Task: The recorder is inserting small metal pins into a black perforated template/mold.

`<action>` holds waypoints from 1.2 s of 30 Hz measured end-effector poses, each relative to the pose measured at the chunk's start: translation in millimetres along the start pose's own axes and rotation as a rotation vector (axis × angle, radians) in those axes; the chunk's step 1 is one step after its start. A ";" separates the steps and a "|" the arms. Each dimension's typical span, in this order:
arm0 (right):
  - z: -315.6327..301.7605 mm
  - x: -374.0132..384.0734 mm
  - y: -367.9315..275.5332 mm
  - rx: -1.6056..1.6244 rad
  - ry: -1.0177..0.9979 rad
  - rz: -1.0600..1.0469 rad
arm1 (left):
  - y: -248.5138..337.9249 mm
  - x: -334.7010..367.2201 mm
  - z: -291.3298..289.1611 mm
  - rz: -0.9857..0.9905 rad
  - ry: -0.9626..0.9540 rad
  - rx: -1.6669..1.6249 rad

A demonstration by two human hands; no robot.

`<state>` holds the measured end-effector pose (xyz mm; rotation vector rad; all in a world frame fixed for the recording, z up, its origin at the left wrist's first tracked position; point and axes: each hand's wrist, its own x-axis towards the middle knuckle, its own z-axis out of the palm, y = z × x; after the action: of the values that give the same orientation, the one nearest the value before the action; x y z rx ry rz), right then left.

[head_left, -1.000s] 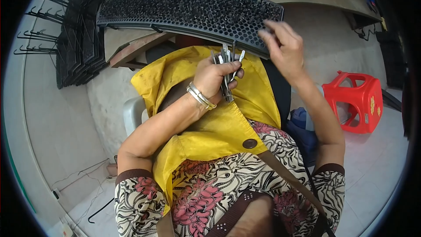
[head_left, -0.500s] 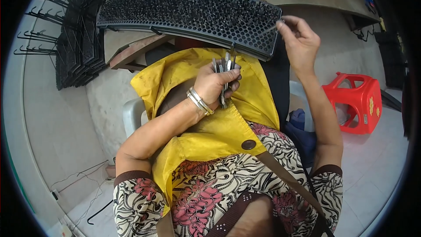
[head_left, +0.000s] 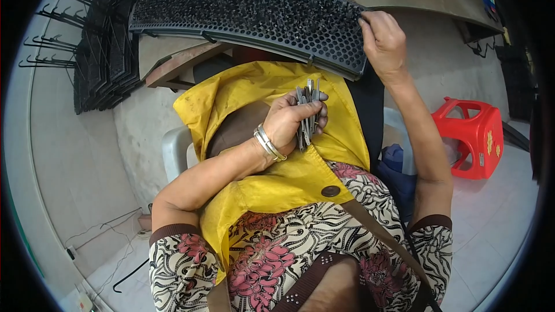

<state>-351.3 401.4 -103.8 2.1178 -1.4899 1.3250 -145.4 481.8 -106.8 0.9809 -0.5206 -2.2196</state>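
Left hand (head_left: 292,121) grips a bundle of metal pins (head_left: 308,114). Right hand (head_left: 383,39), at one o'clock, pinches the black perforated panel (head_left: 248,14)'s edge. Most holes seem filled, though that's hard to confirm.

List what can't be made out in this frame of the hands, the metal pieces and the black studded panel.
- Head view: left hand closed round a bundle of metal pieces; fingers hide their lower ends and count.
- Right hand covers the corner of the black studded panel; whether it holds a piece is hidden.
- Panel's holes: too small to tell filled from empty.
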 end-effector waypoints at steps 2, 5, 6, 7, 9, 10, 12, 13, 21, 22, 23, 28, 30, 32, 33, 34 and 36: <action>2.9 -4.8 0.6 -0.181 -0.200 -0.031 | -0.8 -0.4 0.2 -0.003 -0.011 -0.002; 1.2 -10.9 -4.2 -0.250 -0.302 -0.055 | -0.1 -1.2 0.6 -0.006 -0.033 0.021; -1.6 -13.8 -8.3 -0.250 -0.306 -0.052 | -0.1 -1.4 0.9 -0.003 -0.047 0.047; -6.0 -15.2 -15.4 -0.184 -0.239 -0.038 | 0.6 -1.9 1.6 -0.008 -0.034 0.053; -16.1 -20.2 -35.7 -0.109 -0.176 -0.025 | 0.8 -2.1 -0.8 0.001 -0.043 0.054; -25.1 -23.1 -50.8 0.193 -0.327 0.210 | 0.7 -3.1 -1.6 0.009 -0.061 0.060; -31.4 -29.3 -67.6 0.495 -0.473 0.451 | 1.5 -4.9 0.8 -0.001 -0.073 0.067; -31.3 -32.9 -71.8 0.677 -0.535 0.604 | 1.8 -4.8 2.3 -0.008 -0.090 0.075; -38.9 -31.3 -70.3 0.925 -0.576 0.906 | -2.1 -8.1 -4.5 -0.036 -0.066 0.104; -42.3 -28.9 -69.4 0.926 -0.462 0.893 | -3.2 -8.7 -4.6 -0.037 -0.038 0.103; -41.3 -25.4 -61.5 0.848 -0.385 0.837 | -2.4 -9.3 -3.3 -0.041 -0.053 0.110; -22.6 -4.4 -34.9 0.535 -0.029 0.593 | -1.2 -7.0 -6.5 -0.069 -0.155 0.034; -15.5 0.4 -25.3 0.392 0.017 0.474 | -0.6 -5.6 -6.5 -0.097 -0.180 -0.027; -7.3 5.1 -20.4 0.232 0.043 0.343 | -2.2 -4.6 -7.9 -0.088 -0.155 -0.043; -6.1 5.9 -21.0 0.158 0.058 0.215 | -3.9 -6.2 -7.5 -0.083 -0.137 -0.027; -4.4 8.5 -21.0 0.081 0.084 0.081 | -4.6 -7.3 -7.2 -0.080 -0.116 -0.020; 3.8 4.1 -19.3 0.089 0.096 0.024 | -4.2 -7.9 -6.3 -0.119 -0.081 0.006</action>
<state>-332.7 405.2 -97.0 2.0631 -1.4474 1.5057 -138.3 489.7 -109.3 0.9498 -0.5171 -2.3733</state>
